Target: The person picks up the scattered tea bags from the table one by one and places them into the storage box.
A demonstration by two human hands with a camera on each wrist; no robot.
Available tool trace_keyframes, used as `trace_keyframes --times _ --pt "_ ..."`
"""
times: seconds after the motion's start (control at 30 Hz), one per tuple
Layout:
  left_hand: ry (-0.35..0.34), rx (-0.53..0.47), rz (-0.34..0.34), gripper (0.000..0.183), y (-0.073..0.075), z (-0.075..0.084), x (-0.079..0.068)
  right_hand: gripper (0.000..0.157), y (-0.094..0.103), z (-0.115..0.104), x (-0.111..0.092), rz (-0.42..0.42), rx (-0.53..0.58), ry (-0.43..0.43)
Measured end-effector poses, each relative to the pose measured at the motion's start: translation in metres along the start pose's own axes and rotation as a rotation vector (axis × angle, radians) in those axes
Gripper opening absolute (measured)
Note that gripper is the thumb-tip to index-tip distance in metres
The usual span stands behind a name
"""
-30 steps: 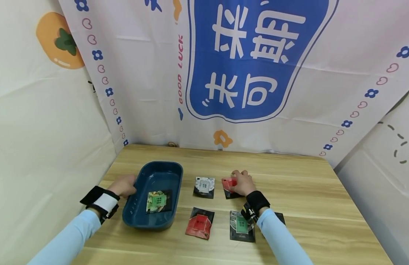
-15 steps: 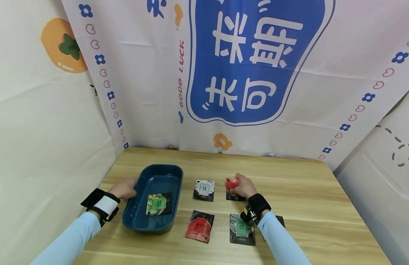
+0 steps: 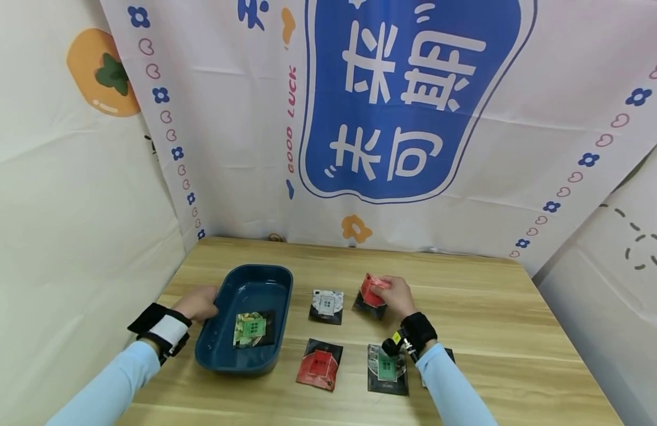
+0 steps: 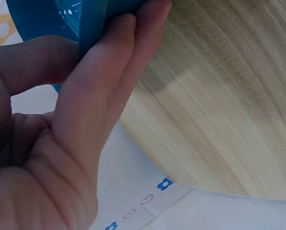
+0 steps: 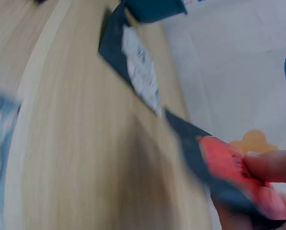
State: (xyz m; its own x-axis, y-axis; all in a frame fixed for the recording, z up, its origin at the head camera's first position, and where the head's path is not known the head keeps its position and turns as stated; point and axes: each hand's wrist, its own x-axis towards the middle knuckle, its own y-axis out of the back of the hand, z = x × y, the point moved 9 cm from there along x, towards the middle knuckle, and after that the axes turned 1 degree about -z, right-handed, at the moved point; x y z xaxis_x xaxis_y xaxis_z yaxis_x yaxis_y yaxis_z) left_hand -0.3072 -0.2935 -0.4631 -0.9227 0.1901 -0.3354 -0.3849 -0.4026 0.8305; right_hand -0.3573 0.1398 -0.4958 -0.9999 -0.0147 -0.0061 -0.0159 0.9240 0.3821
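Note:
My left hand [image 3: 199, 303] pinches the left rim of a dark blue tray [image 3: 203, 349]; in the left wrist view the thumb and fingers [image 4: 92, 72] lie on either side of its wall. Inside the tray lies a green and black sachet [image 3: 253, 328]. My right hand [image 3: 397, 296] pinches a red and black sachet [image 3: 371, 296] by its edge, thumb on the printed face. That sachet is tilted and lifted over the table, and its shadow shows below it in the right wrist view. Left of it lies a white and black sachet [image 3: 326, 306].
Nearer the front of the wooden table [image 3: 498, 331] lie another red and black sachet [image 3: 320, 364] and a grey sachet with a green label [image 3: 388, 370]. One more dark sachet [image 3: 449, 355] is mostly hidden under the right forearm. A printed curtain [image 3: 243, 195] hangs behind the table.
The right hand has taken hold of the red and black sachet and raised it from the table, tilting it. The left hand and tray have stayed in place.

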Motion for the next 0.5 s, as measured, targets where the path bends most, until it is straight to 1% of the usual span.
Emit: trace_keyframes --times 0.03,0.13,0.27,0.33,0.43,0.5 --pt "0.000 0.001 0.001 0.015 0.000 0.000 -0.001 0.030 -0.002 -0.003 0.000 -0.004 0.023 0.010" --pt "0.000 0.007 0.001 0.019 0.000 0.000 -0.001 0.027 -0.008 -0.008 -0.001 -0.012 0.087 0.005" --pt "0.002 0.002 -0.001 0.020 -0.001 -0.002 0.000 0.022 -0.018 -0.013 0.000 -0.033 0.146 -0.031" --pt "0.006 -0.005 -0.001 0.019 -0.001 -0.003 0.000 0.023 -0.022 -0.020 -0.002 -0.051 0.166 -0.044" --pt "0.002 -0.010 0.002 0.020 -0.001 -0.004 0.001 0.022 -0.027 -0.026 -0.003 -0.064 0.192 -0.059" --pt "-0.004 -0.012 0.004 0.021 -0.001 -0.003 0.001 0.023 -0.028 -0.030 -0.004 -0.065 0.189 -0.063"
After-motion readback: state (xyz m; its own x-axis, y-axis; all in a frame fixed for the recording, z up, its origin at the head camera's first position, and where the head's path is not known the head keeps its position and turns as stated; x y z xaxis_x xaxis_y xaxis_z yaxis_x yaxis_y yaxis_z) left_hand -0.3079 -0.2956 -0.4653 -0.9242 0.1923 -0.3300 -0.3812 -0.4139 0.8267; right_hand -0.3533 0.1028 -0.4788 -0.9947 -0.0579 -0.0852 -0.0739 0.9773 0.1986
